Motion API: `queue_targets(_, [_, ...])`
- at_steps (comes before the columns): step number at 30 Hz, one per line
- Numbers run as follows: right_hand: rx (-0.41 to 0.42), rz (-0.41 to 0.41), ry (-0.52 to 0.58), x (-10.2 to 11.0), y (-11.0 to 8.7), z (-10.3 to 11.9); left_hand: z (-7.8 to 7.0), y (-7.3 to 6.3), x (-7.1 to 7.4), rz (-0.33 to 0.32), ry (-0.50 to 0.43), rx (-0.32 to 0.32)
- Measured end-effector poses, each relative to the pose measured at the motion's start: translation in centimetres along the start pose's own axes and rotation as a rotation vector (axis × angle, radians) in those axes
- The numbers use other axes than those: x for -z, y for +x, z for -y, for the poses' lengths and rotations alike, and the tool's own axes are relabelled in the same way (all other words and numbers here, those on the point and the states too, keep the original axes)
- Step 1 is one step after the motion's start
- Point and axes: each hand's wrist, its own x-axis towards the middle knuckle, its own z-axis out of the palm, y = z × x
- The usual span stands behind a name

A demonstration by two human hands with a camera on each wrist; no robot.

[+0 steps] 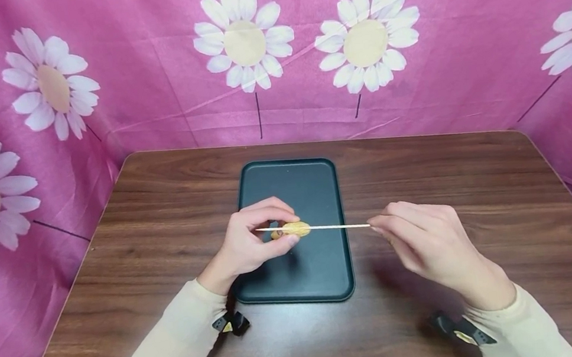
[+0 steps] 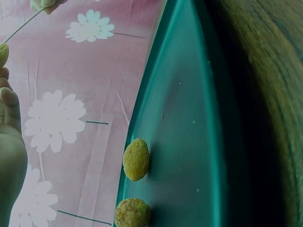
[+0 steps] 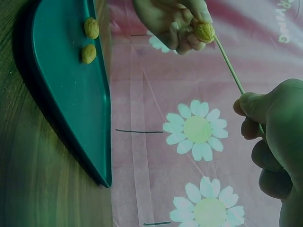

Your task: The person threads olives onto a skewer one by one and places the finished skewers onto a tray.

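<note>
My left hand (image 1: 250,236) pinches a yellow-brown, wrinkled food ball (image 1: 297,228) between thumb and fingers, above the tray. A thin pale wooden skewer (image 1: 337,227) runs into the ball from the right, and its tip shows on the left side, in front of the palm. My right hand (image 1: 427,238) pinches the skewer's other end between thumb and fingertips, to the right of the tray. In the right wrist view the skewer (image 3: 229,66) slants from that hand up to the held ball (image 3: 204,32).
Two more food balls, one smooth and oval (image 2: 136,160), the other rougher (image 2: 133,213), lie on the dark green tray (image 1: 292,186). Under it is a brown wood-grain table (image 1: 170,198). A pink cloth with white flowers (image 1: 310,110) hangs behind and along the sides.
</note>
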Motion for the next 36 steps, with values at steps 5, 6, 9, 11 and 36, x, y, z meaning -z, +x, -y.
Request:
queue_targets(5, [0.007,0.007,0.005,-0.1,0.2,0.0,0.0,0.1,-0.2,-0.008,-0.005,-0.006])
queue_targets(6, [0.009,0.007,0.005,-0.2,0.2,0.1,0.0,0.1,-0.2,-0.008,-0.006,-0.007])
queue_targets(9, [0.014,0.006,0.008,-0.2,0.3,0.1,0.0,0.2,-0.3,-0.009,-0.010,-0.012])
queue_targets(11, [0.015,0.002,0.007,-0.2,0.4,0.1,0.0,0.3,-0.4,-0.009,-0.016,-0.018])
queue_targets(36, [-0.007,0.010,0.027,-0.2,1.2,0.6,0.2,0.6,-1.4,-0.056,-0.146,-0.032])
